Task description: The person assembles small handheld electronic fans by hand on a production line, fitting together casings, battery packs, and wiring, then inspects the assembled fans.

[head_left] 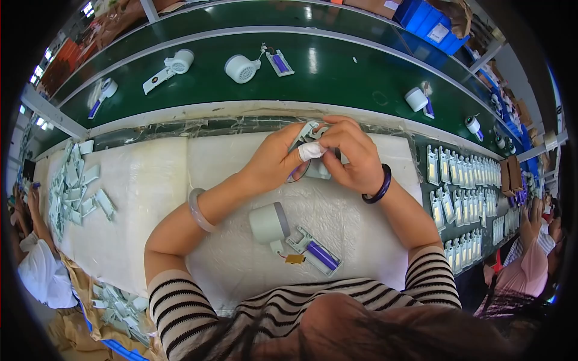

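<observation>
Above the middle of the padded table, my left hand (pixel 272 159) grips a pale green plastic handle part (pixel 306 133), its thumb wrapped in white tape. My right hand (pixel 354 151) pinches the same piece from the other side, fingertips meeting the taped thumb. A grey-green rounded part shows below the fingers, mostly hidden by them. Closer to my body lies a small fan head (pixel 265 221) with a grey rim, joined by wires to a small yellow-brown board (pixel 294 259). Beside it rests an opened handle shell (pixel 328 268) holding a purple battery cell (pixel 322 256).
Loose pale green shells (pixel 75 186) pile up at the left, more in a lined box (pixel 123 310) below. Beyond, a green conveyor (pixel 337 78) carries several fans. Rows of handle shells (pixel 457 168) stand at the right, near cardboard boxes (pixel 512 174). Other people sit at both sides.
</observation>
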`<state>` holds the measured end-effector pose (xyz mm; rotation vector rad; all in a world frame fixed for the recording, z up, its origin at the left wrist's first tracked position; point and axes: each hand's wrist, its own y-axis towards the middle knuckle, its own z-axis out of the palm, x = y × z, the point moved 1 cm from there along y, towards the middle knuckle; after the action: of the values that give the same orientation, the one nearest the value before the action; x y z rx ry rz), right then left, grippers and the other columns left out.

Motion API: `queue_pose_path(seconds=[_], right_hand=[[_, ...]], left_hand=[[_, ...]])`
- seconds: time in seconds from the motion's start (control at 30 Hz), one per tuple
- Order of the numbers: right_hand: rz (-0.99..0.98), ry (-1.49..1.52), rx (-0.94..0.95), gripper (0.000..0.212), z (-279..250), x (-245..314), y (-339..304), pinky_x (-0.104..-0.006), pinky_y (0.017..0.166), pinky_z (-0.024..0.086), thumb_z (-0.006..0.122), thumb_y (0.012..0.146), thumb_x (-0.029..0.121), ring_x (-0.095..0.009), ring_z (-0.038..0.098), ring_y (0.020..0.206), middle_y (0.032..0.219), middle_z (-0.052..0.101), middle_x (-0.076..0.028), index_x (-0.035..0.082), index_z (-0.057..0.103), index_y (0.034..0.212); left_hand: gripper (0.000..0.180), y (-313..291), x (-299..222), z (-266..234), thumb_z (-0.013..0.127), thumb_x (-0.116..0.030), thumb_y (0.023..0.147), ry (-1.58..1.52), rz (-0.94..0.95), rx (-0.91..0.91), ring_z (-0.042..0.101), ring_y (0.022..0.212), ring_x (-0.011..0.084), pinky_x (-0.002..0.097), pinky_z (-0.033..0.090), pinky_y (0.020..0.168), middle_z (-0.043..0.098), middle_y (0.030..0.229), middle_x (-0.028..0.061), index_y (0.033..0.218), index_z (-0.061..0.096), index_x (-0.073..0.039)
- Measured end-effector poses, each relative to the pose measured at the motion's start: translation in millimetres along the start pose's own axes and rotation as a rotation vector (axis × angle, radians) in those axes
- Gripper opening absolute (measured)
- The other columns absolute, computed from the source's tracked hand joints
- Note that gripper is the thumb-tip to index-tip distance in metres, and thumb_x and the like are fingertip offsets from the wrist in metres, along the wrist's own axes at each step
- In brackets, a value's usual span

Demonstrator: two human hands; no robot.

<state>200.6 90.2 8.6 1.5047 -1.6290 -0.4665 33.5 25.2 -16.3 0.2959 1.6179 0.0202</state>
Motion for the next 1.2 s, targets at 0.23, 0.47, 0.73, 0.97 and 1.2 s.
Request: queue_pose_path(seconds=[0.23, 0.47, 0.73, 0.97, 1.2], right_hand=[[0.031, -0.029, -0.050, 0.024, 5, 2, 0, -0.0445, 0.091, 0.047, 0.061, 0.066, -0.010, -0.027, 0.060, 0.081, 0.081, 0.059, -0.009, 0.002, 0.058, 0.087], [0.038, -0.042, -0.066, 0.023, 10, 5, -1, -0.0450, 0.091, 0.047, 0.061, 0.066, -0.009, -0.027, 0.060, 0.080, 0.080, 0.059, -0.009, 0.001, 0.058, 0.086], [0.311, 0.099, -0.129, 0.032, 15, 11, -6, -0.0416, 0.087, 0.048, 0.062, 0.067, -0.007, -0.027, 0.061, 0.080, 0.082, 0.060, -0.009, 0.003, 0.056, 0.097], [0.168, -0.457, 0.063, 0.020, -1, 37, 10, -0.0381, 0.072, 0.044, 0.061, 0.072, 0.008, -0.023, 0.058, 0.073, 0.079, 0.057, -0.007, 0.004, 0.057, 0.091], [0.040, -0.296, 0.403, 0.032, -14, 114, -2, -0.0327, 0.070, 0.042, 0.058, 0.068, 0.015, -0.020, 0.054, 0.069, 0.074, 0.052, -0.005, -0.001, 0.060, 0.096]], left_hand=[[0.021, 0, -2, -1, 0.052, -0.020, 0.095, 0.014, 0.004, -0.021, 0.048, 0.049, 0.0077, 0.0231, 0.038, 0.045, 0.051, 0.063, 0.0018, 0.108, 0.052, -0.003], [0.015, -2, -2, -2, 0.051, -0.015, 0.094, 0.049, 0.061, -0.047, 0.049, 0.050, 0.0076, 0.0233, 0.039, 0.045, 0.052, 0.066, 0.0020, 0.101, 0.057, -0.003], [0.013, -6, -6, 0, 0.050, -0.008, 0.091, 0.102, 0.005, -0.064, 0.048, 0.051, 0.0080, 0.0241, 0.039, 0.047, 0.053, 0.070, 0.0026, 0.100, 0.058, -0.003], [0.022, -5, 3, -3, 0.050, -0.018, 0.096, 0.023, -0.031, -0.067, 0.046, 0.052, 0.0064, 0.0237, 0.037, 0.046, 0.051, 0.065, 0.0010, 0.110, 0.056, -0.002], [0.035, -4, 2, -6, 0.044, -0.021, 0.098, -0.053, -0.044, -0.089, 0.051, 0.061, 0.0071, 0.0202, 0.041, 0.055, 0.059, 0.087, 0.0046, 0.127, 0.051, -0.003]])
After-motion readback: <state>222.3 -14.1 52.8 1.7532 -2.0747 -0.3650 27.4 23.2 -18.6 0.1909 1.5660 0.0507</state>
